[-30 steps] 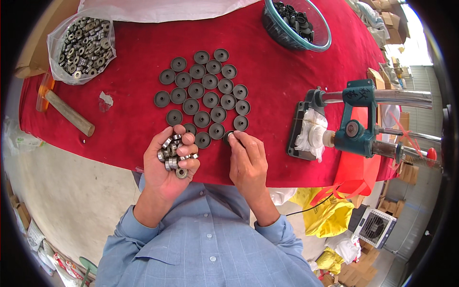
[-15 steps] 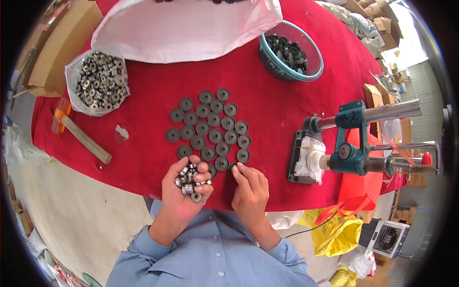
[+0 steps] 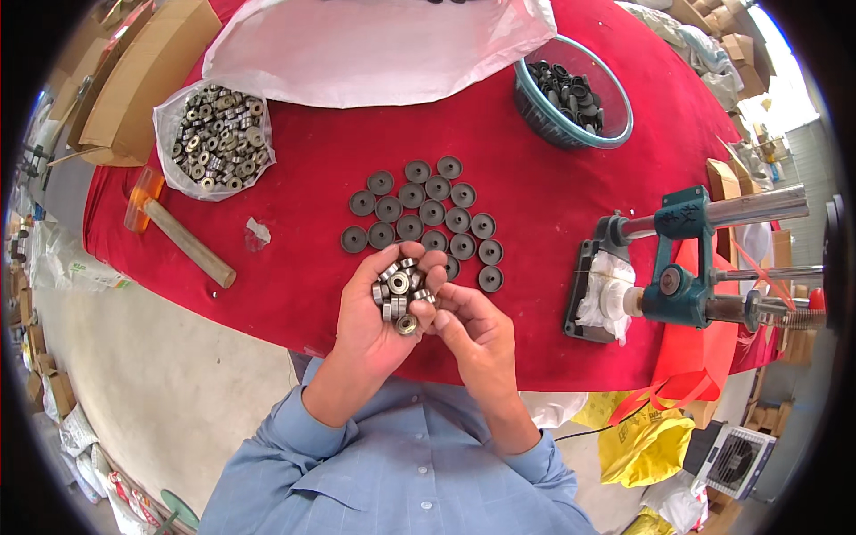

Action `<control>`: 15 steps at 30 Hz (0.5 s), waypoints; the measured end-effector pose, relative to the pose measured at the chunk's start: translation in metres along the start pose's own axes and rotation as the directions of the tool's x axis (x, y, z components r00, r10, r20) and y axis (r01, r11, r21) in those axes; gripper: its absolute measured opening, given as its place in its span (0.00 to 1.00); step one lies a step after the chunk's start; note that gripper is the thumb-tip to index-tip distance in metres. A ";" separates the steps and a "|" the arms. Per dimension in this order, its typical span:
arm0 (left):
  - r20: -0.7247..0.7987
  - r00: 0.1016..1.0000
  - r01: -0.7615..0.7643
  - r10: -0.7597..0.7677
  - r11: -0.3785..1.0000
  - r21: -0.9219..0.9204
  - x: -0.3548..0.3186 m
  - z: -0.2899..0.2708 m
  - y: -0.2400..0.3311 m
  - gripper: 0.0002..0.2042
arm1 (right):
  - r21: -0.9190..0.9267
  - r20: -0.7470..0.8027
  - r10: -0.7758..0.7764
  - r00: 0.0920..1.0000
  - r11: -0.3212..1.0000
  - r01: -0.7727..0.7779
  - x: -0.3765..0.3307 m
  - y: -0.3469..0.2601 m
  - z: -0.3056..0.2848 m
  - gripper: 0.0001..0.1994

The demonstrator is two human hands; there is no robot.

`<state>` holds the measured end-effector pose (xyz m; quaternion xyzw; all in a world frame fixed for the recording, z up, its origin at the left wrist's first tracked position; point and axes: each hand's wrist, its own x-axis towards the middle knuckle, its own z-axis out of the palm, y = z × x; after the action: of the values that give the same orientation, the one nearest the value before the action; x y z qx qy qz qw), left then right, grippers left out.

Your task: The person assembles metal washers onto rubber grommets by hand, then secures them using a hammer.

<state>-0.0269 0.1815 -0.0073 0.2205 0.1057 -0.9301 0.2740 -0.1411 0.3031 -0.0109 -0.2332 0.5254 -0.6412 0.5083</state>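
My left hand is cupped palm up and holds a heap of small metal bearings. Beside it, my right hand has its fingertips at the edge of that heap and touches the bearings. Just beyond both hands, several dark round discs lie in rows on the red tablecloth. The nearest discs are partly hidden behind my fingers.
A clear bag of metal bearings sits at the left, with a hammer below it. A teal bowl of dark parts stands at the back right. A teal hand press is at the right edge. A white plastic sheet lies at the back.
My right hand has moved left from beside the discs to the heap in my left palm. The view has tilted, so the table sits lower in the picture.
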 end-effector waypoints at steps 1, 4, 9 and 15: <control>0.017 1.000 0.012 -0.012 1.000 -0.008 0.001 -0.002 0.002 0.12 | -0.025 -0.004 0.008 1.000 1.000 -0.009 0.000 0.003 -0.003 0.18; -0.013 1.000 0.012 -0.012 1.000 -0.001 -0.001 -0.003 0.003 0.13 | -0.088 -0.041 -0.034 0.999 0.996 0.030 0.005 0.004 0.006 0.17; 0.013 1.000 -0.026 0.026 0.999 0.030 -0.004 -0.011 0.006 0.13 | -0.011 -0.093 -0.096 0.991 0.995 0.095 0.004 0.014 0.012 0.15; 0.059 0.998 -0.020 0.021 1.000 -0.007 -0.013 -0.012 0.009 0.13 | -0.104 -0.099 -0.051 0.994 0.994 0.040 -0.001 0.010 0.010 0.12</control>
<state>-0.0085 0.1837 -0.0123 0.1931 0.0983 -0.9330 0.2872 -0.1286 0.3005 -0.0161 -0.2378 0.5770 -0.6362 0.4536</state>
